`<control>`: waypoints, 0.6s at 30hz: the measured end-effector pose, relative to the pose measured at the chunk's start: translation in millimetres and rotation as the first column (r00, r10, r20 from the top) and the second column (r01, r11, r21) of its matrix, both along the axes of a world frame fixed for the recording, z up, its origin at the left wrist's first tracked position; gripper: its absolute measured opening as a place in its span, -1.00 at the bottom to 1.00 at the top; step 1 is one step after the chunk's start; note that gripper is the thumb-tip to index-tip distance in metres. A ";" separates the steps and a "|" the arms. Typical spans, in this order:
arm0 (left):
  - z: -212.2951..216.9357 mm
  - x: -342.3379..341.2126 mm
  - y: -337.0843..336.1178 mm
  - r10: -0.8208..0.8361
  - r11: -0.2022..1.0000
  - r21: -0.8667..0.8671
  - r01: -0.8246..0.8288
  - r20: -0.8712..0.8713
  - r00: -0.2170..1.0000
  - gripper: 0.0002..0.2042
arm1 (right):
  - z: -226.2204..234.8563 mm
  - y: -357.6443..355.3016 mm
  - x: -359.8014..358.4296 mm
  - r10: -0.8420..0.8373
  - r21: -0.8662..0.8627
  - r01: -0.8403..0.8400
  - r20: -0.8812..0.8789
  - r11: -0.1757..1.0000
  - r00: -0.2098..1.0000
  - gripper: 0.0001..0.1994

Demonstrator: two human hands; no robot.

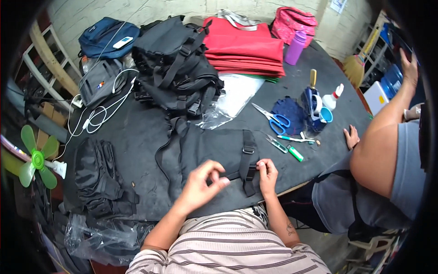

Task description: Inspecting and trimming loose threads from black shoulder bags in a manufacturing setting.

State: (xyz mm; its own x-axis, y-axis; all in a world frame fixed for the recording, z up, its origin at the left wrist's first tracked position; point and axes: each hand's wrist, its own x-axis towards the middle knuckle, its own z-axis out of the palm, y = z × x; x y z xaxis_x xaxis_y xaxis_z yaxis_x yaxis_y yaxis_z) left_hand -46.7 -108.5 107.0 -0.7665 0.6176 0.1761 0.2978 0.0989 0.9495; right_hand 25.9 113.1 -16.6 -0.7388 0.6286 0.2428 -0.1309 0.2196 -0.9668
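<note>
A black fabric bag point(210, 148) lies flat on the dark table in front of me. Along its right side runs a black webbing strap point(247, 157) with a slider and a plastic buckle point(251, 171). Over the bag's near part hovers my left hand point(200, 185), fingers curled, thumb apart, nothing visible between them. At the buckle's right edge, my right hand point(268, 175) has thumb and forefinger pinched together; whatever sits between the tips is too small to make out. Past the bag lie thread snips point(277, 144), a green lighter point(295, 153) and blue-handled scissors point(277, 122).
Black bags point(175, 68) are piled at the back, beside folded red fabric point(246, 48). A smaller black bag point(98, 173) lies left, below white cables point(98, 114). A green fan point(38, 159) stands far left. Another person's hand point(351, 137) rests on the table's right edge.
</note>
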 end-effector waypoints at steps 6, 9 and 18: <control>0.7 -70.3 -55.5 0.555 0.809 0.029 -0.587 -0.367 0.746 -0.85 | 4.3 0.6 1.9 0.002 -0.035 -0.003 -0.014 0.999 1.000 -0.88; -35.7 -101.6 -97.0 0.703 0.657 -0.042 -0.752 -0.323 0.633 -0.85 | 1.6 0.0 -0.7 0.006 -0.031 -0.007 -0.016 1.000 1.000 -0.89; -124.4 -105.3 -119.9 0.537 0.293 -0.265 -0.919 -0.749 0.387 -0.68 | 5.5 -0.2 0.6 0.010 -0.042 -0.010 0.011 0.999 1.000 -0.89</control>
